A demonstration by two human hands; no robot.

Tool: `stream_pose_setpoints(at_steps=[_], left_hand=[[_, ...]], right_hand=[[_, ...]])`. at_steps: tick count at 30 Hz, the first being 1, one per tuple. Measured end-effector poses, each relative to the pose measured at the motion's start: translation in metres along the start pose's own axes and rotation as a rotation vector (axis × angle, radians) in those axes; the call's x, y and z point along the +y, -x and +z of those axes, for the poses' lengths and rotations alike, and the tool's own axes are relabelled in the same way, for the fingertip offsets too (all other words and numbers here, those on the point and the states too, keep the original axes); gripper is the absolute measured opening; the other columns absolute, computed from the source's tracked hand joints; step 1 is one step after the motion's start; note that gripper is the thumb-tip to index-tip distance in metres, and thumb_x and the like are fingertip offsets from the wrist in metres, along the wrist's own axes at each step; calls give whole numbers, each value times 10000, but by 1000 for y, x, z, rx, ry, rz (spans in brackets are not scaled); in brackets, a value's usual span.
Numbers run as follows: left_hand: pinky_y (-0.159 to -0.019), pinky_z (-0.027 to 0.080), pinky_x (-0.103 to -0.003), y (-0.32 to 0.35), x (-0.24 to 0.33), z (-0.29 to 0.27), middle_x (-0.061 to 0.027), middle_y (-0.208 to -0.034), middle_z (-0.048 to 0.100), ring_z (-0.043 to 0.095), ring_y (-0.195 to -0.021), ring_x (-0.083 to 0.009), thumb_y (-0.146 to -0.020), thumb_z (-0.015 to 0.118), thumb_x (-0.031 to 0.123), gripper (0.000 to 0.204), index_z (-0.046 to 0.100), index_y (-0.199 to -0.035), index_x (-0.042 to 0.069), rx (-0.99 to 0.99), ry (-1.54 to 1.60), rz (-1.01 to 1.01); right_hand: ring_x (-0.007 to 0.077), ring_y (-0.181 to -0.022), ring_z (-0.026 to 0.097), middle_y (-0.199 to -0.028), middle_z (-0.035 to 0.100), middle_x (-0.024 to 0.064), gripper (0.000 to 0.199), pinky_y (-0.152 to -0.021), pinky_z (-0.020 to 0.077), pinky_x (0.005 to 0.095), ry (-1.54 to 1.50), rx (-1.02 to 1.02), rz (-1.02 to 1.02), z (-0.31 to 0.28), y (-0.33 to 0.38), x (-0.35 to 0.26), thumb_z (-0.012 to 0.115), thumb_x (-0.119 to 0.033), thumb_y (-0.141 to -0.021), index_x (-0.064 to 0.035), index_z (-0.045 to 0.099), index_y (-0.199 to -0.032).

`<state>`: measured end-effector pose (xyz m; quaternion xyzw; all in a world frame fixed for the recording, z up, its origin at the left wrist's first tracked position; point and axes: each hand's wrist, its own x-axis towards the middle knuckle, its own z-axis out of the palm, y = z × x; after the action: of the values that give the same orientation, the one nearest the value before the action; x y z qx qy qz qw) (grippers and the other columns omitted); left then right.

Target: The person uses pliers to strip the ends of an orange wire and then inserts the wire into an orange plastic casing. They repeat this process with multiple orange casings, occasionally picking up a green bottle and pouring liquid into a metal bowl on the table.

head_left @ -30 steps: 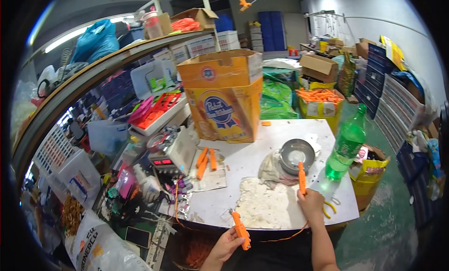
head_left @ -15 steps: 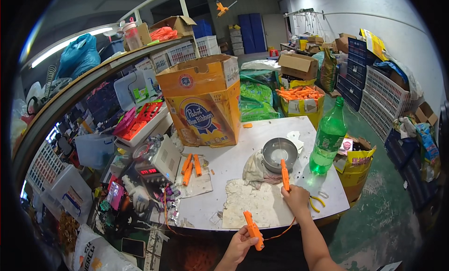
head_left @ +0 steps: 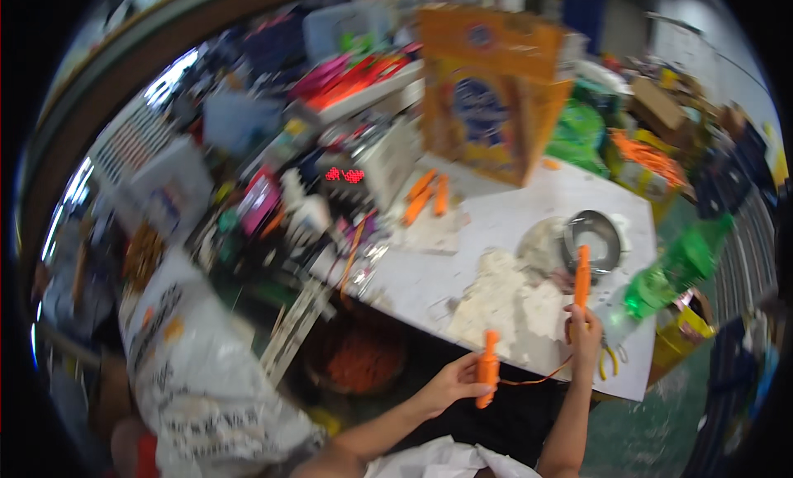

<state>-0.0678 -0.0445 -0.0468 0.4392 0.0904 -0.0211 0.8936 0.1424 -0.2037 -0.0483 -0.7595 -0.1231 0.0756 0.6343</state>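
Our left hand (head_left: 450, 385) had its fingers (head_left: 471, 387) wrapped around an orange piece (head_left: 488, 367), held upright just off the near edge of the counter (head_left: 504, 222). Our right hand (head_left: 585, 339) gripped a second orange piece (head_left: 581, 276) between fingers and thumb, its tip pointing up over the counter's near right part. A thin orange cord (head_left: 537, 379) sagged between the two pieces.

Under the right hand, a pale crumpled rag (head_left: 504, 300) lay on the counter. Just beyond it sat a metal bowl (head_left: 593, 240). A green bottle (head_left: 673, 272) stood at the right edge, and yellow-handled pliers (head_left: 610, 361) lay near the right corner.

Farther back, three more orange pieces (head_left: 425, 197) lay on a sheet toward the left edge. A big orange box (head_left: 487, 94) stood at the far edge. Off the left edge we saw a white printed bag (head_left: 206, 379), blurred.
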Motion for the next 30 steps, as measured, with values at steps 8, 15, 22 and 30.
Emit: stream_pose_setpoints(at_steps=[8, 15, 22, 30], left_hand=[[-835, 454, -329, 19, 25, 24, -95, -984, 556, 567, -937, -184, -762, 722, 57, 589, 395, -1251, 42, -323, 105, 257], [-825, 434, -249, 14, 47, -28, -16, -1028, 498, 493, -947, -88, -822, 664, 92, 478, 409, -1223, 37, 516, -142, 661], [-849, 409, -249, -2, 14, -30, -21, -1030, 470, 463, -953, -92, -839, 673, 173, 569, 354, -1287, 27, 540, -49, 613], [-803, 414, -236, -2, 36, -32, -2, -957, 499, 466, -891, -65, -832, 675, 204, 499, 415, -1221, 30, 566, -106, 715]], right_hand=[[311, -729, 633, -823, 653, 176, 299, -644, 480, 388, 371, -717, -301, 132, 76, -38, 643, -296, -826, -23, 626, -946], [268, -618, 478, -684, 477, 115, 226, -554, 387, 373, 113, -404, -555, 124, 89, -24, 588, -212, -830, 9, 544, -818], [270, -560, 463, -654, 437, 100, 230, -505, 367, 360, 434, -496, -678, 127, 99, -43, 690, -166, -749, -5, 540, -814], [302, -547, 496, -661, 458, 118, 226, -469, 376, 381, 404, -414, -829, 155, 88, -45, 703, -115, -704, -9, 514, -768]])
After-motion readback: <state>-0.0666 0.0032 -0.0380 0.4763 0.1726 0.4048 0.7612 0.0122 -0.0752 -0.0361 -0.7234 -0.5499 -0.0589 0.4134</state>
